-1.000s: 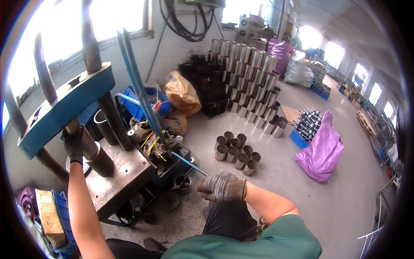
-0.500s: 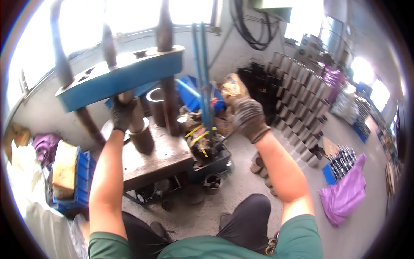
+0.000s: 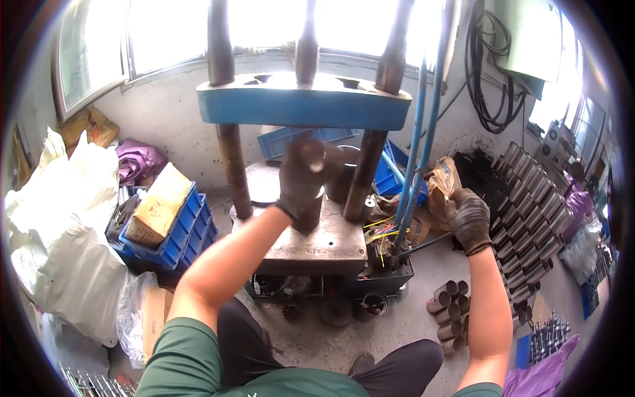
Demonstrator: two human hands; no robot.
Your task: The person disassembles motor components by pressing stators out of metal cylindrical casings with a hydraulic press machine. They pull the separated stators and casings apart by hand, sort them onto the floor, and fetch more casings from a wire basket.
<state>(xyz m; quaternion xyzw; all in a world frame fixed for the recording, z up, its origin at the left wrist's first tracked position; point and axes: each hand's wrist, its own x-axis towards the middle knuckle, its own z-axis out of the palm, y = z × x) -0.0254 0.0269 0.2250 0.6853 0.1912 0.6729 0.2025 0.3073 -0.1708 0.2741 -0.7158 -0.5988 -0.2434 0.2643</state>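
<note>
My left hand (image 3: 301, 177), in a dark glove, is closed and blurred under the blue press plate (image 3: 304, 107). A metal piece with a shiny round end (image 3: 318, 163) shows at its fingers; its full shape is hard to make out. Right below the hand, a dark metal sleeve (image 3: 308, 217) stands upright on the press table (image 3: 291, 249), partly hidden by the glove. My right hand (image 3: 470, 221), also gloved, is closed round the end of a thin lever (image 3: 426, 244) beside the blue upright pipes (image 3: 414, 155).
Blue crates (image 3: 178, 235) with a cardboard box (image 3: 157, 205) and white sacks (image 3: 63, 245) stand left. Stacked metal tubes (image 3: 529, 205) rise at the right, with several more on the floor (image 3: 452, 311). Wires (image 3: 382, 241) and a small bucket (image 3: 372, 306) are by the press.
My view has swung left, so the press sits nearer the middle. My left hand has shifted from beside the metal cylinder to above the sleeve. My right hand stays at the lever.
</note>
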